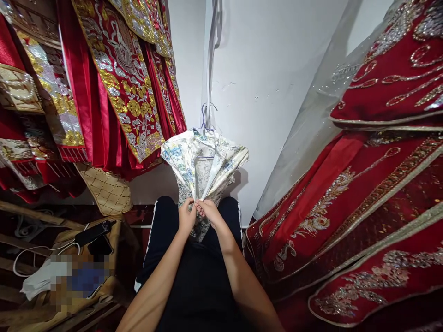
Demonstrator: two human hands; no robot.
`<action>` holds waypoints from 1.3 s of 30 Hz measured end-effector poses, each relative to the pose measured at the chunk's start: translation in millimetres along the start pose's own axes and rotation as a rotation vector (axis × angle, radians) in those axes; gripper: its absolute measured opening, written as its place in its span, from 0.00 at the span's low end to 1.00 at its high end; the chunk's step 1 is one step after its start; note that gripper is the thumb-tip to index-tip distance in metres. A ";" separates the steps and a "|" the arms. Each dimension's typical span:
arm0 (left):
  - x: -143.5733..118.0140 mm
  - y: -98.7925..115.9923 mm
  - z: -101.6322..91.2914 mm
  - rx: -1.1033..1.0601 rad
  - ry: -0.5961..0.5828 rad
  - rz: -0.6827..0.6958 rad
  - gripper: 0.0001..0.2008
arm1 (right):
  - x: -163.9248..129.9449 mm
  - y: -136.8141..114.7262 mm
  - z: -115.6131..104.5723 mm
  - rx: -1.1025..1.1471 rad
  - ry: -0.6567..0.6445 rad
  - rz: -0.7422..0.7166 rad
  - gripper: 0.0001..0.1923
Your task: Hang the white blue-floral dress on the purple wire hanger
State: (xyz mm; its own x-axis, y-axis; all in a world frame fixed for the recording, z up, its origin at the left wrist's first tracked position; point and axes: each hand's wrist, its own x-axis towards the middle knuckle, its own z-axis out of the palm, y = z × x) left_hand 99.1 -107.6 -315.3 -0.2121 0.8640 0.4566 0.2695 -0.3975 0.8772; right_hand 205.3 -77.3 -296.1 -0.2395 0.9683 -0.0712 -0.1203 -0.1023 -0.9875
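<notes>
My left hand (187, 211) and right hand (209, 212) pinch the shirt (188, 167), apparently by its front edges, best kept level.

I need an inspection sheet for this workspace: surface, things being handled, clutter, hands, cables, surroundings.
Surface: no worktop seen; work is held up before a white wall.
Things: floral shirt on a hanger, its front parted above the hands.
Clutter: black object and partly pixelated items on a wooden seat, left.
Hands: left hand and right hand meet, pinching the shirt's front.
Cables: white cable looping at the seat, away from the shirt.
Surroundings: red embroidered garments on both sides.
</notes>
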 end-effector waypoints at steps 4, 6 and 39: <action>-3.9 5.0 4.0 -0.016 -0.031 0.003 0.05 | -5.2 -2.6 -3.9 0.049 0.009 -0.015 0.18; -6.8 7.3 6.1 -0.023 -0.061 0.008 0.05 | -8.2 -5.3 -5.5 0.061 0.007 -0.016 0.17; 169.6 185.3 -30.3 0.275 -0.097 0.703 0.08 | 17.5 -230.8 -5.3 -0.122 0.016 -0.515 0.08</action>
State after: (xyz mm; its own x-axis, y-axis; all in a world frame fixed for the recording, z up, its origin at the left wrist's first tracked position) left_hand 84.6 -44.1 -70.8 0.1760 0.4646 0.8679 0.5375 -0.7839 0.3106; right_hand 233.9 -35.5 -70.2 -0.1640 0.8895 0.4264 -0.1050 0.4141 -0.9042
